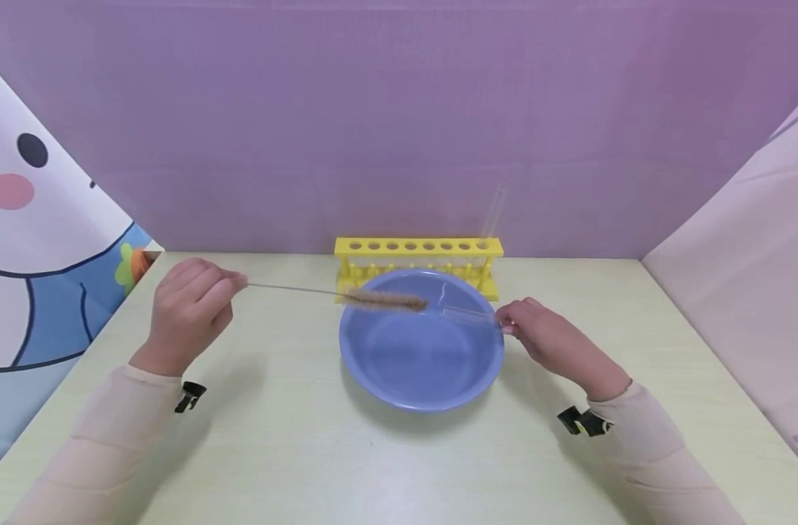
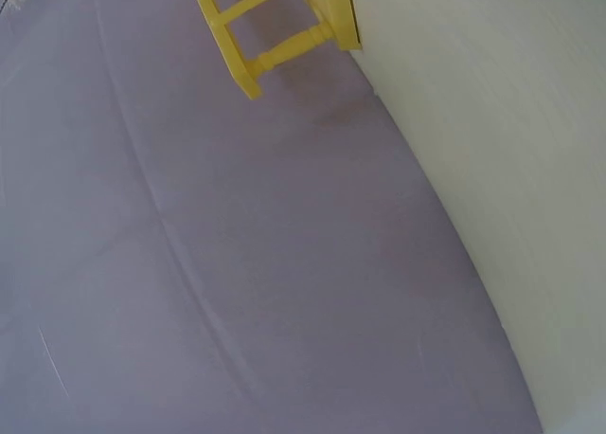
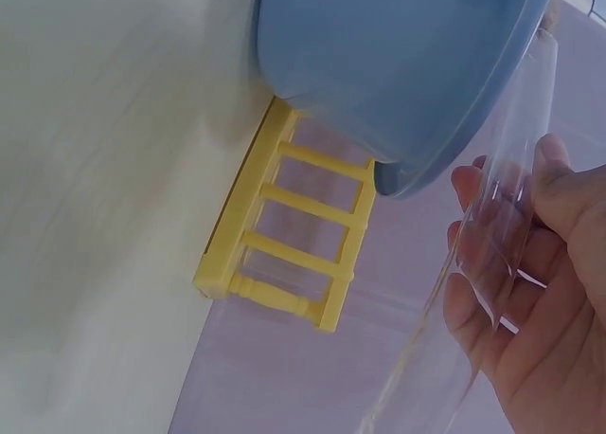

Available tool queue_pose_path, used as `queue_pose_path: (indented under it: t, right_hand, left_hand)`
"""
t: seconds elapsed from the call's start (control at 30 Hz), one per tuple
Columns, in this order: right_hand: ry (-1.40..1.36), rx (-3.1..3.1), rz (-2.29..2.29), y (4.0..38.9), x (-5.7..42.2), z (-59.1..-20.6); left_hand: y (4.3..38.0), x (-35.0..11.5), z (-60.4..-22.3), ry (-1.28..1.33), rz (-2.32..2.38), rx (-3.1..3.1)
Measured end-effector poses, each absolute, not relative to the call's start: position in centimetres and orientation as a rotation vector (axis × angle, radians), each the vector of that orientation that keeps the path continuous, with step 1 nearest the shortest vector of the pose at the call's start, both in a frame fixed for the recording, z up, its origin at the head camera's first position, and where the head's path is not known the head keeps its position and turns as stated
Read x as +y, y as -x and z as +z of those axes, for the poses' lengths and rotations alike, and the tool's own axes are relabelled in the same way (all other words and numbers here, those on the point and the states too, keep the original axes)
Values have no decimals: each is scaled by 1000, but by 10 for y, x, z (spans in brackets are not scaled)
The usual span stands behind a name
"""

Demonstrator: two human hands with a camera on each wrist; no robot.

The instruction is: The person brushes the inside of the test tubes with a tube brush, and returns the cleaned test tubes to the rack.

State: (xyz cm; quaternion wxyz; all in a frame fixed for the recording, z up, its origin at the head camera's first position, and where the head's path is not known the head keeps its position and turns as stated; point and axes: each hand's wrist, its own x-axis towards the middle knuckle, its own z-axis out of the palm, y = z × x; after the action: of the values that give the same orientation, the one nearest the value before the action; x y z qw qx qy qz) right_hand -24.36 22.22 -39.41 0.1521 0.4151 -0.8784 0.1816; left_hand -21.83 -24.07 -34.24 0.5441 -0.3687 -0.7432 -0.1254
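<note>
My left hand (image 1: 192, 310) pinches the thin wire handle of a test tube brush (image 1: 384, 300). The brown bristles point right, above the blue basin (image 1: 421, 405). In the left wrist view only a bit of bristle shows at the top left corner, and the hand is out of frame. Between thumb and fingers, my right hand (image 1: 552, 339) holds a clear glass test tube (image 1: 466, 315) over the basin's right side. The tube lies nearly level, its far end close to the brush tip. From the right wrist, the hand (image 3: 544, 273) grips the tube (image 3: 530, 98) beside the basin's rim.
Behind the basin stands a yellow test tube rack (image 1: 417, 248), partly hidden by it. A second clear test tube (image 1: 495, 211) leans in the rack's right end. The pale table (image 1: 294, 452) backs onto a purple cloth wall (image 1: 399, 124).
</note>
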Motion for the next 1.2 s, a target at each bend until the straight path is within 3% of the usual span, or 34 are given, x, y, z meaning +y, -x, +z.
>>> queue_pose_path:
  t: [1.2]
  right_hand:
    - [-1309, -2478, 535, 244, 214, -390]
  left_hand:
    - [219, -222, -344, 856, -408, -1598]
